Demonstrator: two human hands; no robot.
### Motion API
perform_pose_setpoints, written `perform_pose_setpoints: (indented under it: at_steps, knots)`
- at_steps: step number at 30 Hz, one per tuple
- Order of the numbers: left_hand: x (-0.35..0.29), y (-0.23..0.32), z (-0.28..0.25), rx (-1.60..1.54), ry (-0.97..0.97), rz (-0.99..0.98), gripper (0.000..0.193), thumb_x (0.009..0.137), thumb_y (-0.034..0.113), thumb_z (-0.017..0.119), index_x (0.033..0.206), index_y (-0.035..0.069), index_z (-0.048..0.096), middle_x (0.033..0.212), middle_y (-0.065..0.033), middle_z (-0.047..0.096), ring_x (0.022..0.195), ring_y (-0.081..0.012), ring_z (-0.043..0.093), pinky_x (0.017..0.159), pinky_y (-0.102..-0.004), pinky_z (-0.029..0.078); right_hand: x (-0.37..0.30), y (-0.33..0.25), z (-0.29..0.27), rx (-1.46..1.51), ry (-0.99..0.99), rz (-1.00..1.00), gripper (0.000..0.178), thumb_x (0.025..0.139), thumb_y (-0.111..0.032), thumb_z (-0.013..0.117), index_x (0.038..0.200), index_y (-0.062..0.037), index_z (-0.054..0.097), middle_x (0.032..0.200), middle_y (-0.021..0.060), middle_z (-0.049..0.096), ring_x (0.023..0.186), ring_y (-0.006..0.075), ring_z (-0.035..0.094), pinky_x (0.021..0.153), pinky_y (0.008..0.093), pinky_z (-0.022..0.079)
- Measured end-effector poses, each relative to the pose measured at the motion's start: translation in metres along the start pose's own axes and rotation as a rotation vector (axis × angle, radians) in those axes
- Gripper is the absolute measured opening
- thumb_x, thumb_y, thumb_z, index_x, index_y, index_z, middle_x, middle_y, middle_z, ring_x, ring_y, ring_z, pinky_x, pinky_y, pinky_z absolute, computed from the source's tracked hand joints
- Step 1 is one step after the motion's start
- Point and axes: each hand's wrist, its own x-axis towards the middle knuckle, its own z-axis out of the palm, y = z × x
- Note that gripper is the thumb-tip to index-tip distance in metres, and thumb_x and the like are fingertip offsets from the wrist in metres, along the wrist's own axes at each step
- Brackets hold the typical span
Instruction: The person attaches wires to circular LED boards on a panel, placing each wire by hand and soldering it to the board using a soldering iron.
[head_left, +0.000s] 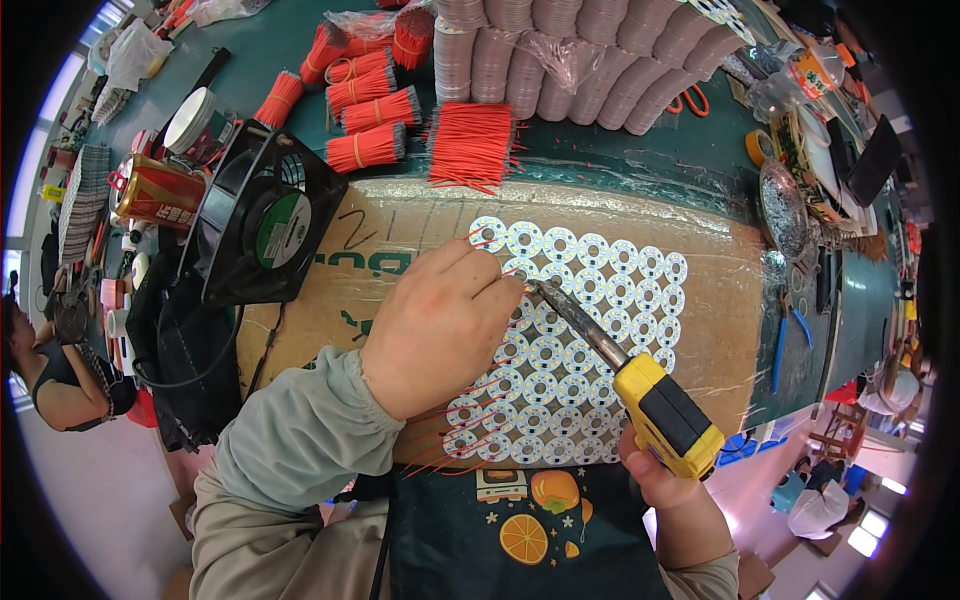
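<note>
My right hand [655, 472] is wrapped round the handle of a yellow-and-black soldering gun [668, 415]. Its dark metal tip points up and left, reaching one of the white ring-shaped LED boards [593, 248] close to my left fingertips. My left hand [440, 320] is closed in a pinch over the left part of the board grid, on a thin red wire [512, 270] of which only a bit shows. The boards lie in rows on a sheet of cardboard [715, 260]. From several boards at the left and lower left, red wires [432, 452] stick out. My left hand hides some boards.
A black fan [275, 215] stands left of the cardboard, beside a red-and-gold can [158, 193]. Behind lie a loose pile of red wires [470, 145], tied wire bundles [365, 148] and tall stacks of boards [570, 75]. Blue-handled pliers [790, 335] lie right. Other people sit farther off.
</note>
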Motion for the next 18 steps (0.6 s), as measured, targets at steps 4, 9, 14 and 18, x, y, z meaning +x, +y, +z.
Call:
perform_pose_setpoints:
  at_steps: [4, 9, 14, 18]
  knots:
    - [0.0008, 0.0005, -0.0008, 0.002, -0.007, -0.002, 0.023, 0.071, 0.000, 0.073, 0.093, 0.004, 0.069, 0.084, -0.0081, 0.057, 0.081, -0.0288, 0.058, 0.078, -0.0394, 0.052, -0.0019, 0.0017, -0.0007, -0.065, -0.004, -0.051, 0.019, 0.083, -0.016, 0.075, 0.093, -0.0043, 0.064, 0.074, 0.0050, 0.060, 0.064, 0.0236, 0.058, 0.059, 0.0341, 0.046]
    - [0.0002, -0.0002, -0.0004, 0.006, -0.014, -0.002, 0.023, 0.071, 0.001, 0.074, 0.093, 0.004, 0.069, 0.085, -0.0080, 0.057, 0.081, -0.0284, 0.058, 0.076, -0.0390, 0.051, -0.0017, -0.0002, -0.0032, -0.037, -0.028, 0.003, 0.020, 0.083, -0.017, 0.075, 0.092, -0.0037, 0.063, 0.073, 0.0043, 0.058, 0.064, 0.0230, 0.056, 0.062, 0.0333, 0.046]
    - [0.0006, -0.0001, 0.0003, -0.015, 0.016, -0.007, 0.022, 0.071, 0.001, 0.074, 0.093, 0.005, 0.069, 0.086, -0.0075, 0.057, 0.080, -0.0279, 0.058, 0.072, -0.0387, 0.050, 0.0021, 0.0005, -0.0015, 0.085, -0.003, -0.040, 0.021, 0.081, -0.012, 0.075, 0.095, -0.0019, 0.063, 0.075, 0.0061, 0.059, 0.065, 0.0232, 0.057, 0.061, 0.0328, 0.045]
    - [0.0009, 0.0011, 0.0007, -0.006, 0.023, -0.011, 0.021, 0.072, 0.001, 0.074, 0.092, 0.005, 0.068, 0.085, -0.0076, 0.057, 0.079, -0.0279, 0.058, 0.071, -0.0386, 0.049, 0.0037, 0.0014, -0.0006, 0.013, -0.014, -0.079, 0.031, 0.080, -0.009, 0.075, 0.106, 0.0021, 0.064, 0.082, 0.0087, 0.063, 0.068, 0.0240, 0.060, 0.063, 0.0332, 0.048]
